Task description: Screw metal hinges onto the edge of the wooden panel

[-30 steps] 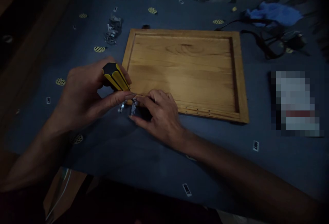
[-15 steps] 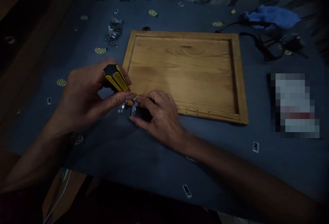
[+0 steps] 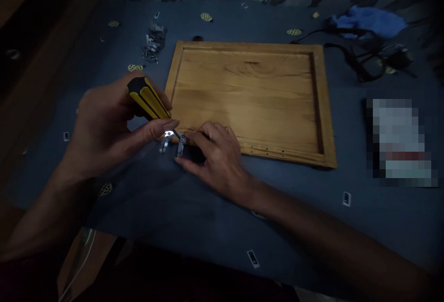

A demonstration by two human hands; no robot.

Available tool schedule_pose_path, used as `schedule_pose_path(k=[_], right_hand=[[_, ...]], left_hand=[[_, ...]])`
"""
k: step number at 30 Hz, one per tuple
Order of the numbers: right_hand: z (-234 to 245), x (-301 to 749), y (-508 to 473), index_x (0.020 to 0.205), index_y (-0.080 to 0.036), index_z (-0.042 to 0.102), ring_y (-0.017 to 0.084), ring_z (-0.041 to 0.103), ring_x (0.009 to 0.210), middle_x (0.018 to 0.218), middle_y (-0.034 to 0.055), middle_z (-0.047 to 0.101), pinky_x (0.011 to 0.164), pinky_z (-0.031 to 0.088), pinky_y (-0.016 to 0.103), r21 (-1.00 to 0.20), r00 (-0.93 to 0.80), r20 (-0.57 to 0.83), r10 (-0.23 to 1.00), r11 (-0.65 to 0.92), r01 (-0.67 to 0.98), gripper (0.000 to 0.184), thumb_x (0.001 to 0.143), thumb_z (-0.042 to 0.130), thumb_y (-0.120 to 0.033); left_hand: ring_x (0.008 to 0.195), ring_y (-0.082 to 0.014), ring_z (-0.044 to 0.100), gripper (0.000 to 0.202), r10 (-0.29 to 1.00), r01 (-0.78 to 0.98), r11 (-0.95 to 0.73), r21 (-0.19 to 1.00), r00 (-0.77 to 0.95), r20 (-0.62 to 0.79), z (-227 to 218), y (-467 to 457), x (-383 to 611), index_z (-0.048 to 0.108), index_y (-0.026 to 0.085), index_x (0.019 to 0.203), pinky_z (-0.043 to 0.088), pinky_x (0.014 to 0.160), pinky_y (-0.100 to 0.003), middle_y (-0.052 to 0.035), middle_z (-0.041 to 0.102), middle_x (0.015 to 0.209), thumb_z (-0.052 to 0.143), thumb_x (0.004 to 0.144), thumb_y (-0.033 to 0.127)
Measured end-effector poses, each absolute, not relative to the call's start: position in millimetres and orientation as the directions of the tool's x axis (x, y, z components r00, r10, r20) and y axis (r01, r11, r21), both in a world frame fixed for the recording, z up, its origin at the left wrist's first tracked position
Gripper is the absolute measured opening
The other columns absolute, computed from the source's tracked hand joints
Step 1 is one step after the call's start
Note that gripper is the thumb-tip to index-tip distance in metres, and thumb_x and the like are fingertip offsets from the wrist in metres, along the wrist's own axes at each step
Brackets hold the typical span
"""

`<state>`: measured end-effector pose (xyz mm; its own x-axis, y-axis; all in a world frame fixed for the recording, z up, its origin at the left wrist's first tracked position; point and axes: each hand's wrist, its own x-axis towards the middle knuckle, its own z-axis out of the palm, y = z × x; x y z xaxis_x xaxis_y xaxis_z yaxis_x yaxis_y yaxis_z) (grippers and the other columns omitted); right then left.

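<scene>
My left hand (image 3: 107, 121) grips a screwdriver (image 3: 149, 98) by its yellow-and-black handle. The tool leans, its handle up and to the left, and its tip meets a shiny metal bracket (image 3: 181, 147). That bracket sits at the near left edge of a framed wooden panel (image 3: 243, 94). With fingertips and thumb, my right hand (image 3: 218, 158) pinches the bracket's right part against the panel's edge. A row of small dark holes shows along the panel's near rail, right of my right hand.
A small heap of metal parts (image 3: 154, 43) lies behind the panel's left corner. At the right are eyeglasses (image 3: 360, 64), a blue cloth (image 3: 369, 22) and a blurred-out flat item (image 3: 398, 140). The patterned blue cover (image 3: 298, 237) drapes the table, with a patterned wall behind.
My left hand and the screwdriver have shifted a little left and up, tilting more, so more of the shaft and bracket shows. My right hand has stayed in place.
</scene>
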<state>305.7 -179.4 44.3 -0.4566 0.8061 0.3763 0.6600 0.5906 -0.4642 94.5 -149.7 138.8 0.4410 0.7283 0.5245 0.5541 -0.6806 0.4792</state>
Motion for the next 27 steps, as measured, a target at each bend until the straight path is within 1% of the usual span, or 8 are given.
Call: schedule_pose_path(k=[6,11,20,24,27], right_hand=[[44.7,305.5,-179.3,0.119,-0.014,0.074,0.027,0.058,0.093,0.101,0.0103,0.067,0.082,0.043,0.04,-0.467,-0.456,0.391,0.799,0.599,0.651,0.039,0.096,0.074,-0.045],[45.6,305.5,-179.4,0.121,-0.016,0.074,0.028,0.058,0.093,0.101,0.0099,0.067,0.082,0.042,0.041,-0.477,-0.458,0.361,0.812,0.583,0.657,0.038,0.097,0.073,-0.046],[45.4,305.8,-179.1,0.121,-0.015,0.073,0.028,0.059,0.096,0.102,0.0105,0.068,0.083,0.043,0.041,-0.475,-0.459,0.369,0.808,0.589,0.654,0.039,0.097,0.073,-0.046],[44.5,305.7,-179.0,0.124,-0.017,0.073,0.028,0.057,0.095,0.103,0.01,0.068,0.083,0.042,0.041,-0.471,-0.463,0.359,0.81,0.586,0.66,0.041,0.096,0.073,-0.048],[44.0,306.0,-178.6,0.124,-0.017,0.073,0.028,0.057,0.094,0.102,0.0098,0.067,0.083,0.042,0.04,-0.464,-0.466,0.359,0.809,0.588,0.663,0.042,0.096,0.073,-0.049]], left_hand=[[0.066,-0.0105,0.064,0.013,0.704,0.534,-0.707,0.464,0.467,0.535,137.3,-147.3,94.2,0.07,0.023,0.095,0.048,0.055,-0.026,0.0041,0.067,0.079,0.078,0.095,0.034],[0.068,-0.0116,0.065,0.011,0.717,0.545,-0.694,0.471,0.457,0.527,137.6,-147.8,95.0,0.071,0.024,0.094,0.048,0.056,-0.027,0.0042,0.067,0.079,0.078,0.095,0.033],[0.065,-0.0096,0.064,0.011,0.689,0.546,-0.721,0.427,0.498,0.527,137.0,-146.5,94.2,0.069,0.022,0.095,0.047,0.054,-0.023,0.0039,0.067,0.079,0.076,0.096,0.031],[0.065,-0.0097,0.065,0.015,0.669,0.561,-0.737,0.376,0.529,0.522,137.6,-146.1,93.7,0.069,0.022,0.097,0.048,0.055,-0.023,0.004,0.069,0.081,0.075,0.098,0.035],[0.067,-0.0114,0.067,0.018,0.663,0.544,-0.746,0.384,0.547,0.512,138.7,-145.9,93.0,0.07,0.024,0.098,0.05,0.057,-0.024,0.0034,0.07,0.082,0.075,0.098,0.041]])
